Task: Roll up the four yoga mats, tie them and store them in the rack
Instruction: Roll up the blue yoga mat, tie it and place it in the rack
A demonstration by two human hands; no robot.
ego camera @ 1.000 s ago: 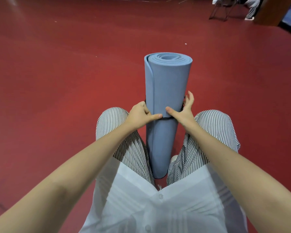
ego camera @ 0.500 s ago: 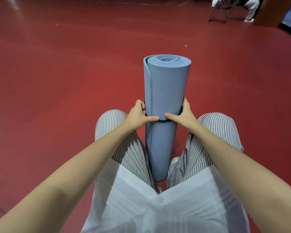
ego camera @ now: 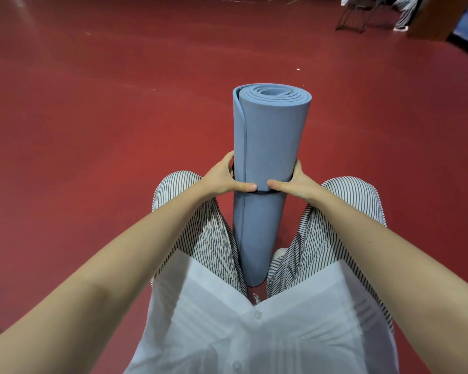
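A rolled blue yoga mat [ego camera: 268, 136] stands upright between my knees, its spiral end facing up. A thin black strap [ego camera: 262, 192] circles it about halfway down. My left hand [ego camera: 222, 176] grips the roll from the left with its thumb pressed on the strap at the front. My right hand [ego camera: 297, 182] grips it from the right, thumb likewise on the strap. The fingers of both hands wrap behind the roll, out of sight. No other mat and no rack is in view.
Red floor [ego camera: 92, 157] spreads all around me. At the far top right stand a folding chair [ego camera: 354, 12], a seated person's legs [ego camera: 405, 12] and a brown panel [ego camera: 438, 17]. My striped trousers and white shirt fill the lower view.
Both hands have closed in round the mat at the strap; the right hand's fingers, spread a second ago, now wrap behind the roll. The mat stays upright.
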